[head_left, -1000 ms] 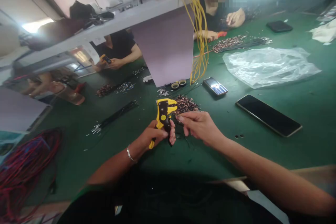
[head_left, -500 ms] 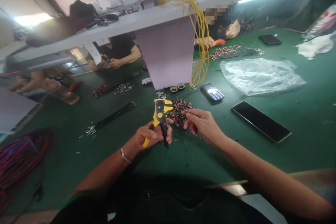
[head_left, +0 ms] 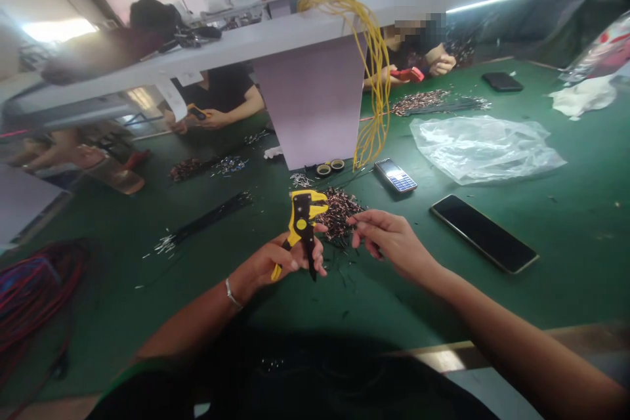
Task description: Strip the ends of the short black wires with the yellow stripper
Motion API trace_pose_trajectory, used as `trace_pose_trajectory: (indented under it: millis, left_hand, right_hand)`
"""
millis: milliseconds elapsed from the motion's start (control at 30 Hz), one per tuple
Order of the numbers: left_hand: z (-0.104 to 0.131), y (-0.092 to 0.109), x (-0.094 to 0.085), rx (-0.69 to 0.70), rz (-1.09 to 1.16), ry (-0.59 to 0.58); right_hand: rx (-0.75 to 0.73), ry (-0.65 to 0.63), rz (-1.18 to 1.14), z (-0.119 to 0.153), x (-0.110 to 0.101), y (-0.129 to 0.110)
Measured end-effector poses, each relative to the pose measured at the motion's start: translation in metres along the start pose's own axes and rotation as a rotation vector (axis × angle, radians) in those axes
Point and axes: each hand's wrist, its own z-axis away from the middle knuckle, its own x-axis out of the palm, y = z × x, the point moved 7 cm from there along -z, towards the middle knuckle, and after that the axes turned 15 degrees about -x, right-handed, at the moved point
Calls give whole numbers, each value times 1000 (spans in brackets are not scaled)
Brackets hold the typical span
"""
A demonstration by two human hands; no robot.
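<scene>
A yellow and black wire stripper [head_left: 301,224] is gripped in my left hand [head_left: 285,256], its jaws pointing right. The fingers wrap around its handles. Just right of the jaws, my right hand [head_left: 388,233] is closed in a pinch, fingertips at what looks like a short thin dark wire [head_left: 352,220]. Behind both hands lies a pile of short wires with copper-coloured ends [head_left: 339,207]. Dark scraps [head_left: 339,262] are scattered on the green tabletop below it.
To the right lie a smartphone [head_left: 485,233], a keypad phone [head_left: 395,176] and a clear plastic bag [head_left: 485,147]. A bundle of black wires [head_left: 207,223] and red cable coils [head_left: 37,295] are at left. Yellow wires [head_left: 377,79] hang from the shelf [head_left: 221,49]. Co-workers sit beyond.
My right hand has shifted slightly right and down. The wire stripper stays in my left hand, a little lower. Across the table, a co-worker's red tool has been raised.
</scene>
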Motion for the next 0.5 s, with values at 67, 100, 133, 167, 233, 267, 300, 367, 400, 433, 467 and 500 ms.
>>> trace_pose_trajectory:
  millis: [67,100,133,167,233,267,300,367,400,433,467,500]
  left_hand:
    - [-2,-3,-3,-20,-1,-14]
    - [-2,-4,-4,-34,-1,-22]
    - [-2,-6,-5,-47,0,-33]
    - [-2,-8,-6,-64,1,-47]
    - [-2,-11,-6,-96,6,-74]
    - [-1,-12,-5,-109,10,-88]
    - [0,-13,-4,-120,18,-101]
    - [1,-14,-1,-129,34,-119]
    - [2,-14,1,-127,42,-125]
    - [3,-14,2,-125,46,-128]
    - [3,-15,3,-119,49,-125]
    - [4,-15,3,-111,47,-122]
  right_hand:
    - [-16,-33,17,0,-1,-3]
    - [-30,-48,38,-1,-2,-3]
    - [-46,-61,66,-2,-4,-4]
    - [-65,-72,98,-4,-5,-5]
    - [-115,-86,164,-7,-7,-6]
    - [-146,-86,193,-8,-9,-7]
    - [-177,-85,217,-10,-9,-8]
    - [-218,-97,250,-11,-9,-9]
    - [-227,-108,258,-11,-8,-10]
    - [-232,-122,263,-11,-7,-10]
    - [-233,-138,266,-11,-6,-10]
    - [-235,-150,266,-10,-4,-11]
